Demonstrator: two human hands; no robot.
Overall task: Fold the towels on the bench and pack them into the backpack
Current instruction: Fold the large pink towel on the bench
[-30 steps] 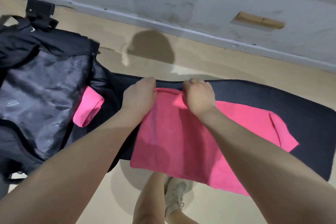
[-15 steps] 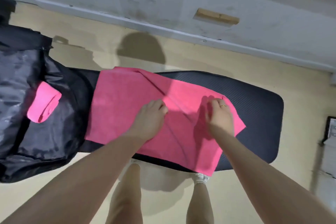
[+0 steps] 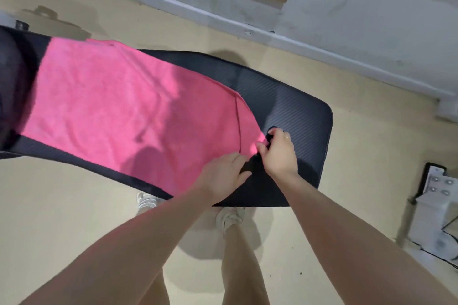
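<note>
A pink towel (image 3: 119,111) lies spread along the black padded bench (image 3: 292,106), its right end folded over in a narrow flap. My right hand (image 3: 278,153) pinches the towel's right corner near the bench's front right. My left hand (image 3: 223,176) lies on the towel's near right edge with its fingers stretched out flat. The black backpack (image 3: 10,86) shows only as a dark edge at the far left, and its inside is out of view.
Beige floor surrounds the bench, with a grey wall and white skirting (image 3: 272,34) behind it. My legs and white shoes (image 3: 229,218) stand at the bench's front edge. White equipment with cables (image 3: 436,213) sits on the floor at right.
The view has swung right, so the backpack and its rolled pink towel have left the frame. Both hands moved from the towel's middle to its right corner, and the right hand has taken hold there.
</note>
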